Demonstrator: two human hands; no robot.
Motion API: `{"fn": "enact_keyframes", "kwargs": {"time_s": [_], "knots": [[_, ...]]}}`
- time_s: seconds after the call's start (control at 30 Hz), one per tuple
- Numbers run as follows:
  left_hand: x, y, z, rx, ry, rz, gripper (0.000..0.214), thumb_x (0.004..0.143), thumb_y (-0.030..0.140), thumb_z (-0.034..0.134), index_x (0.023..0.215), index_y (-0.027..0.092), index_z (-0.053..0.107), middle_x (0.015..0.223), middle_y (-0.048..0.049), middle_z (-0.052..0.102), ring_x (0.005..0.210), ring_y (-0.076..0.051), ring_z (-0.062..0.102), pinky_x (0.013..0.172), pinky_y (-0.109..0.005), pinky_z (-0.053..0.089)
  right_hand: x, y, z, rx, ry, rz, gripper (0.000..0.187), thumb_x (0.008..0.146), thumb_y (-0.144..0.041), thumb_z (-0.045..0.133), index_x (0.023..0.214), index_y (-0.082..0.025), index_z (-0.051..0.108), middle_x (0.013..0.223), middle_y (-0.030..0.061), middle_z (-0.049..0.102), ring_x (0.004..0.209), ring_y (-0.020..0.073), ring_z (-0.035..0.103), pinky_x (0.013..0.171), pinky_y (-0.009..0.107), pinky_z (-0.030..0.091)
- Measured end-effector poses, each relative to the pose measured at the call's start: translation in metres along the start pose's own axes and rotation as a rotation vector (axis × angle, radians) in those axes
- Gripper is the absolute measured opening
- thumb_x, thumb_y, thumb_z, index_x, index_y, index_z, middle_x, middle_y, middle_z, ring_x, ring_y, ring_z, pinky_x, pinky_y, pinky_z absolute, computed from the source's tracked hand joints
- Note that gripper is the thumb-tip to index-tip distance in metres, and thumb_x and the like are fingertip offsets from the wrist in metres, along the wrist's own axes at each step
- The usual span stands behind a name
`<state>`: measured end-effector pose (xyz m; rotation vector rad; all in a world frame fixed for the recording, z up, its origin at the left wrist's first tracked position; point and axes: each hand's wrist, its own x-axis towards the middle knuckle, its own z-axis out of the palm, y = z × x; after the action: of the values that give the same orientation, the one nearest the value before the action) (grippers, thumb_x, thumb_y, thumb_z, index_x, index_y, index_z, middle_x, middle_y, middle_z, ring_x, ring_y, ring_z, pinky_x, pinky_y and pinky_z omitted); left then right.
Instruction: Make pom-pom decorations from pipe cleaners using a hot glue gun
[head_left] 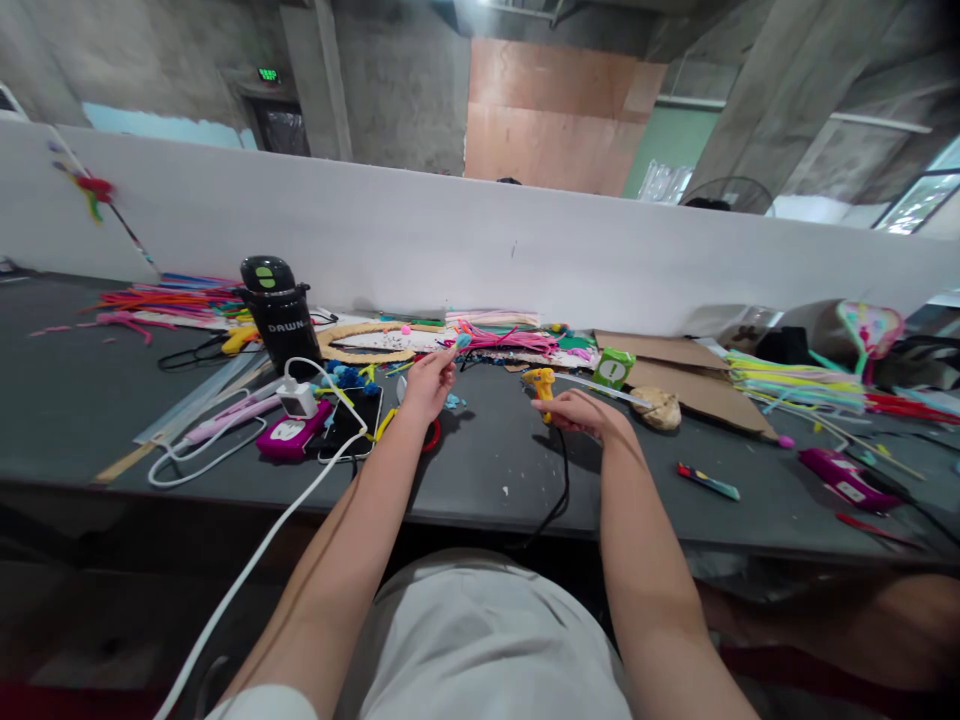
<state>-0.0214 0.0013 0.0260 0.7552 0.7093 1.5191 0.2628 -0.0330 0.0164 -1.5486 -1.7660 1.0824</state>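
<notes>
My left hand (430, 382) is raised over the dark grey table (90, 400) with its fingers pinched on a small blue pompom (463, 341), just in front of a bundle of pink pipe cleaners (510, 340). My right hand (581, 412) rests on the table, closed round the handle of a yellow hot glue gun (541, 383) whose black cord (561, 490) runs off the front edge. A red ring (433, 436) lies under my left wrist.
A black water bottle (279, 315), a phone (351, 422), a white charger with cable (298, 400) and a magenta case (291, 436) lie at the left. A green box (614, 368), cardboard (690, 385), and more pipe cleaners (795, 385) lie to the right. A white partition (480, 240) backs the table.
</notes>
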Motion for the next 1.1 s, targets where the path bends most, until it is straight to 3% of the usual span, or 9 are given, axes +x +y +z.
{"fn": "enact_keyframes", "kwargs": {"time_s": [0.03,0.1,0.2,0.27,0.33,0.47,0.7,0.93,1.1], "knots": [[0.0,0.0,0.0,0.0,0.002,0.001,0.029,0.055,0.027,0.085,0.071,0.012,0.067,0.059,0.0026,0.055,0.05,-0.002,0.046,0.045,-0.015,0.035,-0.005,-0.006,0.002,0.01,-0.171,0.024,0.05,0.065,-0.059,0.071,0.044,-0.019,0.049,0.04,-0.0027,0.044,0.037,0.008,0.034,0.038,0.023,0.025],[0.0,0.0,0.001,0.006,0.005,0.003,0.029,0.055,0.028,0.085,0.07,0.013,0.066,0.059,0.0027,0.056,0.05,-0.002,0.047,0.046,-0.015,0.035,-0.009,-0.018,0.009,0.011,-0.351,0.027,0.047,0.066,-0.059,0.07,0.052,-0.016,0.058,0.046,-0.0011,0.052,0.039,0.0083,0.04,0.04,0.023,0.03],[0.0,-0.001,0.001,0.021,0.008,0.006,0.03,0.055,0.028,0.086,0.071,0.013,0.065,0.059,0.0028,0.056,0.051,-0.003,0.048,0.046,-0.016,0.036,0.001,-0.031,0.031,0.008,-0.418,-0.073,0.039,0.068,-0.051,0.072,0.082,-0.015,0.071,0.059,-0.0006,0.062,0.048,0.0097,0.05,0.045,0.021,0.037],[0.001,-0.001,0.001,0.032,0.007,0.012,0.03,0.055,0.029,0.086,0.072,0.014,0.066,0.059,0.0025,0.056,0.051,-0.003,0.048,0.046,-0.016,0.036,0.018,-0.037,0.052,-0.047,-0.44,-0.165,0.034,0.071,-0.044,0.07,0.091,-0.016,0.071,0.067,0.0002,0.066,0.051,0.0101,0.053,0.05,0.021,0.042],[0.002,-0.003,0.0,0.038,0.005,0.021,0.03,0.056,0.029,0.085,0.073,0.014,0.067,0.059,0.0023,0.057,0.051,-0.004,0.049,0.046,-0.017,0.035,0.038,-0.043,0.074,-0.122,-0.383,-0.273,0.028,0.076,-0.035,0.065,0.097,-0.017,0.071,0.078,0.0017,0.069,0.057,0.0108,0.056,0.055,0.021,0.044],[0.003,-0.005,-0.001,0.056,0.005,0.029,0.03,0.056,0.03,0.085,0.074,0.014,0.066,0.059,0.0026,0.056,0.05,-0.003,0.048,0.045,-0.017,0.034,0.074,-0.052,0.104,-0.346,-0.069,-0.465,0.023,0.074,-0.014,0.06,0.093,-0.016,0.073,0.083,0.0043,0.07,0.07,0.0132,0.059,0.066,0.022,0.043],[0.002,-0.005,-0.001,0.045,-0.014,0.021,0.028,0.056,0.028,0.084,0.071,0.013,0.066,0.058,0.0023,0.056,0.05,-0.004,0.048,0.046,-0.017,0.034,0.094,-0.054,0.115,-0.532,-0.087,-0.521,0.026,0.073,-0.009,0.057,0.092,-0.017,0.073,0.084,0.005,0.069,0.071,0.0145,0.058,0.069,0.022,0.043],[0.006,-0.008,-0.003,0.067,-0.019,0.038,0.03,0.055,0.031,0.084,0.069,0.013,0.064,0.058,0.0017,0.057,0.049,-0.004,0.047,0.047,-0.017,0.033,0.101,-0.059,0.124,-0.579,-0.074,-0.5,0.008,0.077,-0.013,0.061,0.081,-0.014,0.067,0.086,0.0056,0.064,0.077,0.0142,0.055,0.074,0.022,0.042],[0.006,-0.013,-0.006,0.31,0.045,0.171,0.027,0.063,0.037,0.077,0.07,0.013,0.066,0.056,0.0017,0.057,0.048,-0.006,0.045,0.047,-0.02,0.033,0.094,-0.054,0.118,-0.536,-0.029,-0.454,0.009,0.076,-0.007,0.056,0.075,-0.015,0.06,0.082,0.0065,0.065,0.075,0.0149,0.055,0.072,0.024,0.043]]}}
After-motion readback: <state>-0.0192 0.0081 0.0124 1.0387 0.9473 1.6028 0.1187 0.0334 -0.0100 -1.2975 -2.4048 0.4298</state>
